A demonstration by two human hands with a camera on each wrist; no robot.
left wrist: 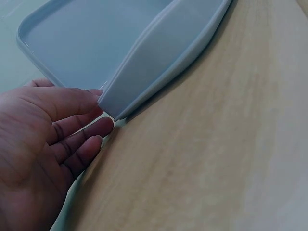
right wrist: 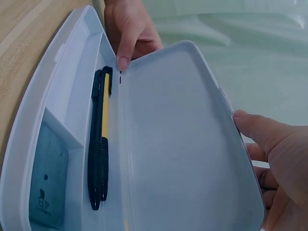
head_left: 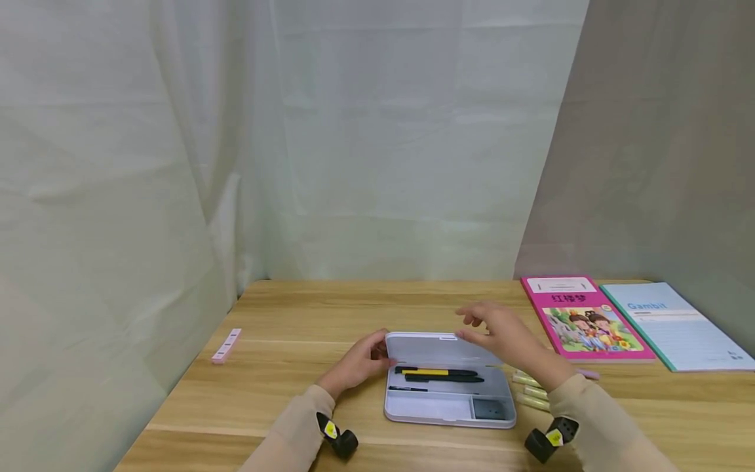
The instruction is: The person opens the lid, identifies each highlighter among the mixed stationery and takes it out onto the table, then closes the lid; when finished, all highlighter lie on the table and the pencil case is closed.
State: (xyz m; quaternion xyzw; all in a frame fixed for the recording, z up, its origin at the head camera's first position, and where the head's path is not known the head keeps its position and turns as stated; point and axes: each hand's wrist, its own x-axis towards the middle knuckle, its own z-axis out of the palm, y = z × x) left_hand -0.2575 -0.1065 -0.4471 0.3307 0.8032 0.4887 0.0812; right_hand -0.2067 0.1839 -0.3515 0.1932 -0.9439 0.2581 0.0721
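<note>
A white pencil case [head_left: 448, 421] lies with its lid [head_left: 430, 347] raised on the wooden table. My left hand [head_left: 356, 364] grips the back left corner, thumb at the hinge and other fingers behind. On the lid's free edge rests the thumb of my right hand [head_left: 501, 334], while its other fingers reach behind the lid. Inside, a black-and-yellow pen [head_left: 433, 372] lies beside a black pen [head_left: 445, 379]. Nearer the front is a short thin black stick [head_left: 408, 389]. A dark eraser marked 4B [right wrist: 50, 178] fills the small right compartment.
Several pale yellow tubes [head_left: 533, 401] lie right of the case, partly hidden by my right arm, near a purple stick [head_left: 588, 374]. Behind them are a pink book [head_left: 584, 321] and a Gambit notebook [head_left: 678, 324]. A small pink box [head_left: 227, 346] sits far left.
</note>
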